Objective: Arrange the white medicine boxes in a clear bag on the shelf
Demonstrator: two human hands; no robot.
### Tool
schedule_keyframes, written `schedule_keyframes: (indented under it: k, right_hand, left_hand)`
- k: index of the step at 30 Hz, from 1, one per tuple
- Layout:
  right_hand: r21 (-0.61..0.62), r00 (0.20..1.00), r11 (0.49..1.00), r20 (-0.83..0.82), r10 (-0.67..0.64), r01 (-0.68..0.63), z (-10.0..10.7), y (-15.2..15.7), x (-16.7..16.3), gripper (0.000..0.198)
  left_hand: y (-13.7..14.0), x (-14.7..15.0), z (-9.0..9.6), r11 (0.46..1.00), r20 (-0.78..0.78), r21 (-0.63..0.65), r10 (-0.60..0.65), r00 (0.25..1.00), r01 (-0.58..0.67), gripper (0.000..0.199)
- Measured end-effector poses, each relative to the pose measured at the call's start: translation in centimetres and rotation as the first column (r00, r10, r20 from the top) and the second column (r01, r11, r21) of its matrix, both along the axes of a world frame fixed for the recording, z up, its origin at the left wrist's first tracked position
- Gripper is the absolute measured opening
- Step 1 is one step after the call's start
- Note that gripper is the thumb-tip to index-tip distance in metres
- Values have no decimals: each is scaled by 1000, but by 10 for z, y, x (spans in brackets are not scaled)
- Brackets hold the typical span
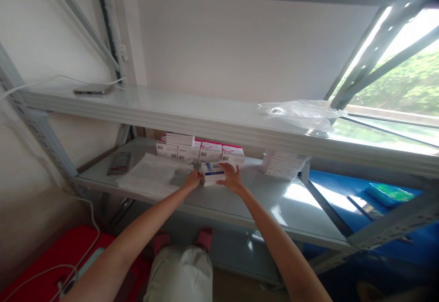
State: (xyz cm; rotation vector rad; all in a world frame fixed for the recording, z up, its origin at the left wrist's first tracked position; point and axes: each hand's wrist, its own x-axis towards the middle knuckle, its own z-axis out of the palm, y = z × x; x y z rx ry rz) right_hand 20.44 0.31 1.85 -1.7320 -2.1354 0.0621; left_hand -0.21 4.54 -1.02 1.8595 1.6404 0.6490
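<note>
Left hand [194, 180] curled against box stack [210, 175] behind shelf's [264, 192] front edge, grip unclear; right hand [232, 178], fingers wide, on its right end. Press evenly, keep layers square.

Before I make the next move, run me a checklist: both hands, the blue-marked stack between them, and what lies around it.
1. Left hand at the left side of the blue-marked stack: ok.
2. Right hand on the stack's right part, thumb and fingers apart: ok.
3. Stack resting on the lower shelf: ok, it looks level there.
4. Surface left of the stack free of plastic: not ok, clear plastic lies there.
5. Pink-and-white boxes lined up behind the stack: ok, in a row.
6. Number of boxes in the stack: cannot tell, the layers are too small to count.
</note>
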Motion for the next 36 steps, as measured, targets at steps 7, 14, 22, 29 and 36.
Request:
schedule_keyframes:
  k: [7, 14, 22, 29, 36]
  right_hand:
    - [106, 995, 994, 97, -16, 5, -9, 5, -6, 67]
    - [144, 997, 989, 66, -33, 23, -10, 2, -9, 57]
    - [147, 992, 984, 73, -108, 96, -12, -2, -14, 55]
    - [183, 981, 967, 40, -188, 178, -15, -1, -8, 53]
    - [211, 980, 962, 59, -192, 176, -18, -1, -7, 52]
  left_hand:
    - [5, 2, 4, 1000, -58, -1, 22, 998, -22, 17]
    - [-1, 0, 5, 997, -31, 68, 35, 999, -33, 14]
    - [0, -2, 2, 990, 97, 48, 128, 987, -133, 15]
    - [5, 18, -9, 984, 209, -114, 161, 964, -140, 27]
    - [9, 24, -5, 983, 161, -132, 145, 976, -124, 19]
